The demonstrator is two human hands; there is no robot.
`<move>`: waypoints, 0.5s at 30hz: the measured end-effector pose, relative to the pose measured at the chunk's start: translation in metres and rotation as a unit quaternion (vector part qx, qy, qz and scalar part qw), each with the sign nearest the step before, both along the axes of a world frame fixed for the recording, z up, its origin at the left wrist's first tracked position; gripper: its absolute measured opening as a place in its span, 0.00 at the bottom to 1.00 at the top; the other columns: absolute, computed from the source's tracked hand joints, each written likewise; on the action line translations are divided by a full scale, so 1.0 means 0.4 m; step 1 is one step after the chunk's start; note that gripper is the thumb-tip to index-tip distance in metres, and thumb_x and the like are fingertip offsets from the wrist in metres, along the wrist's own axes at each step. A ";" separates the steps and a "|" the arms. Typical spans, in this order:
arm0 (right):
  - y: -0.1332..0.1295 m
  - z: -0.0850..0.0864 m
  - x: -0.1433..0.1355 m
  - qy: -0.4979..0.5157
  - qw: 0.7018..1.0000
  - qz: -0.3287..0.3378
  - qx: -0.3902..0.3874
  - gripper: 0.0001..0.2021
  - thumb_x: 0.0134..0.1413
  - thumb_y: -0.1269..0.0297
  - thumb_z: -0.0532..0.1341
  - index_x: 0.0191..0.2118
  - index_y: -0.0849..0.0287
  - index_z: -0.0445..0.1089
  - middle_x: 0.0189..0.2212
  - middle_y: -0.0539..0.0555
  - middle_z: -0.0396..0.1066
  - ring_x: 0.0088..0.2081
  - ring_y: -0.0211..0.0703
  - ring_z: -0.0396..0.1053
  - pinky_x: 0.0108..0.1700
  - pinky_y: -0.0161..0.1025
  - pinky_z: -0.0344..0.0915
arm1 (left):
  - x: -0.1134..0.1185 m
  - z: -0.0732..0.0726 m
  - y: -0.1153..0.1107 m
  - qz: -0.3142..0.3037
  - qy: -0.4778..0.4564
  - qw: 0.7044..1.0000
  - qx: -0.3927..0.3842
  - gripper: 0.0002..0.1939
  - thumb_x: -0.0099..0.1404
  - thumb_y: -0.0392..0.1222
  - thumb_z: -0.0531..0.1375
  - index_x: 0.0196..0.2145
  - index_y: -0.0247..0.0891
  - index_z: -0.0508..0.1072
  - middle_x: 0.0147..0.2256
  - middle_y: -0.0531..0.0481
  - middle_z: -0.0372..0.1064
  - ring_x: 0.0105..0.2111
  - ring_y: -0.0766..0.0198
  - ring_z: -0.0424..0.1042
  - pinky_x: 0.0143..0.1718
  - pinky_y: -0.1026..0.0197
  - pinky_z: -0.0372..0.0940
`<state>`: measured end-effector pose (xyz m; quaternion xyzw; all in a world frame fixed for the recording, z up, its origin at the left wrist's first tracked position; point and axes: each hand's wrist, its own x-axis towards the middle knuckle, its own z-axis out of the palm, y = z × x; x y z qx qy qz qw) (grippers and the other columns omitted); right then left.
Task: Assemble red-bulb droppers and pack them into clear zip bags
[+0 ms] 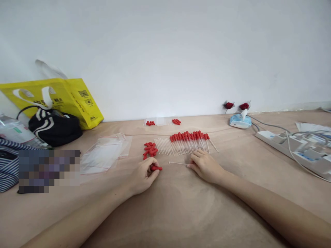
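On the tan surface (165, 213), between the two hands, lies a small open area crossed by a thin white stick (178, 163). The right hand (205, 165) grips one end of this stick, thumb and fingertips closed; the other end points toward the left hand (143, 175). The left hand pinches a red piece (156, 168) between thumb and fingers, opening only as wide as the piece; the fingers cover part of it. The held items are apart.

Loose red pieces (150, 149) are clustered just beyond the left hand. To their right, bare white sticks (164, 146) lie side by side, followed by red-tipped sticks (190, 137), red ends facing the wall (165, 62). The right hand is close to the near ends of this row and hides some of them.

Surrounding items: clear bags (103, 151) lie left of the loose pieces; a yellow bag (89, 106), a black pouch (55, 129) and a plastic bottle (17, 132) stand at far left. Near the wall are small bags (160, 121) with red pieces, plus a tissue pack (240, 121). A power strip (274, 143) with cables (290, 146) occupies the right side, clear of the right hand. A pixelated patch at left hides what is there
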<state>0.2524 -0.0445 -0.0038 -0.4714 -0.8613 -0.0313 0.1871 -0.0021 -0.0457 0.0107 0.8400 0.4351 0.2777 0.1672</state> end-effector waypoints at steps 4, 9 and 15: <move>0.009 0.017 -0.012 0.070 0.996 0.040 -0.042 0.08 0.50 0.60 0.58 0.30 0.60 0.63 0.29 0.53 0.66 0.34 0.42 0.62 0.36 0.38 0.56 | -0.009 -0.011 0.016 -0.002 0.016 1.000 0.024 0.05 0.54 0.34 0.54 0.32 0.38 0.65 0.28 0.51 0.65 0.26 0.66 0.65 0.26 0.64 0.62; 0.032 0.001 -0.049 0.143 0.986 0.030 -0.084 0.09 0.47 0.60 0.61 0.32 0.60 0.64 0.31 0.53 0.65 0.34 0.40 0.63 0.35 0.37 0.58 | -0.006 -0.014 0.028 -0.020 0.056 0.997 0.057 0.07 0.58 0.37 0.54 0.34 0.38 0.71 0.30 0.49 0.65 0.28 0.64 0.67 0.32 0.61 0.63; 0.034 -0.027 -0.070 0.147 0.987 0.000 -0.062 0.05 0.52 0.65 0.57 0.28 0.60 0.63 0.29 0.53 0.65 0.34 0.41 0.61 0.36 0.37 0.56 | 0.018 -0.020 0.027 -0.027 0.021 0.997 0.063 0.08 0.60 0.37 0.54 0.36 0.38 0.70 0.31 0.49 0.66 0.30 0.64 0.67 0.33 0.61 0.64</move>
